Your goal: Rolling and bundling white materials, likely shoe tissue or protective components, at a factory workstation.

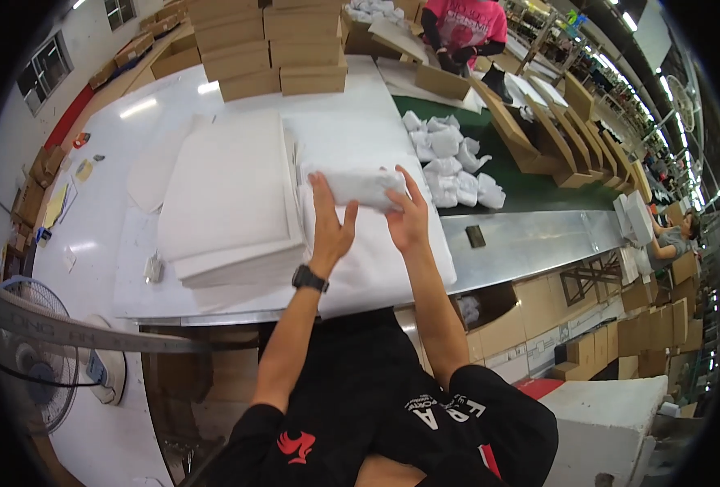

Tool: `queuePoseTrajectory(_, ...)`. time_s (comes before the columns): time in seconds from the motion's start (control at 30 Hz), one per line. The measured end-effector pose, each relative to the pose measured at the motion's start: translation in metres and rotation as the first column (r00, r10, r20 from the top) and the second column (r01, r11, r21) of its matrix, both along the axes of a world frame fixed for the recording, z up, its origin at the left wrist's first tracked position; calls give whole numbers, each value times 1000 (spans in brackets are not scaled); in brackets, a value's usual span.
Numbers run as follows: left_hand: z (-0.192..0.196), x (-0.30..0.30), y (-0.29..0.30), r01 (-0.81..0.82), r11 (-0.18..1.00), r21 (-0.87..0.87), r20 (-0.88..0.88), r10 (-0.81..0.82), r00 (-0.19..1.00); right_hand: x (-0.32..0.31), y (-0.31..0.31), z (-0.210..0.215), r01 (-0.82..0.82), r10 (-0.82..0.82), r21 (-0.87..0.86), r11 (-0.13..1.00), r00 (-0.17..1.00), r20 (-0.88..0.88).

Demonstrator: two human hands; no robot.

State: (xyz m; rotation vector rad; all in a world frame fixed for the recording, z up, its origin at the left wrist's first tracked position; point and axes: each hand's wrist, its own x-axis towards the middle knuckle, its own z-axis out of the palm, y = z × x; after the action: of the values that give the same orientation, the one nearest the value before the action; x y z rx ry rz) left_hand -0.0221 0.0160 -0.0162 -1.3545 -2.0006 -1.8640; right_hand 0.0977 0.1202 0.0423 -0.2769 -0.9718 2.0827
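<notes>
A white paper-wrapped bundle (361, 186) lies across the table in front of me, between my two hands. My left hand (333, 231) presses its left end, fingers stretched along it and thumb apart. At the opposite end, my right hand (408, 215) grips the bundle with thumb and fingers around it. What the paper covers is hidden. A sheet of white paper (376, 260) spreads under the hands. Directly left of them stands a thick stack of white paper sheets (230, 187).
Several similar white bundles (449, 154) lie on a green conveyor belt (522, 191) to the right. A small dark block (475, 236) sits on the metal edge. Stacked brown boxes (270, 49) rise at the back. A co-worker in pink (477, 28) stands beyond; a fan (39, 357) is at left.
</notes>
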Motion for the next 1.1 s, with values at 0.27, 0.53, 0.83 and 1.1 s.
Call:
queuePoseTrajectory(0.27,101,46,-92,420,907,0,481,-368,796,63,-51,15,-176,182,143,974,983,-29)
queuePoseTrajectory(0.53,67,62,-134,461,875,147,641,-440,630,82,-100,11,-44,-243,684,728,916,319)
queuePoseTrajectory(0.83,51,82,-133,-156,976,150,488,64,871,52,-143,16,392,-692,832,393,722,-13)
queuePoseTrajectory(1.1,31,82,-118,97,846,525,850,-526,-11,42,-132,13,-12,-183,567,823,941,284)
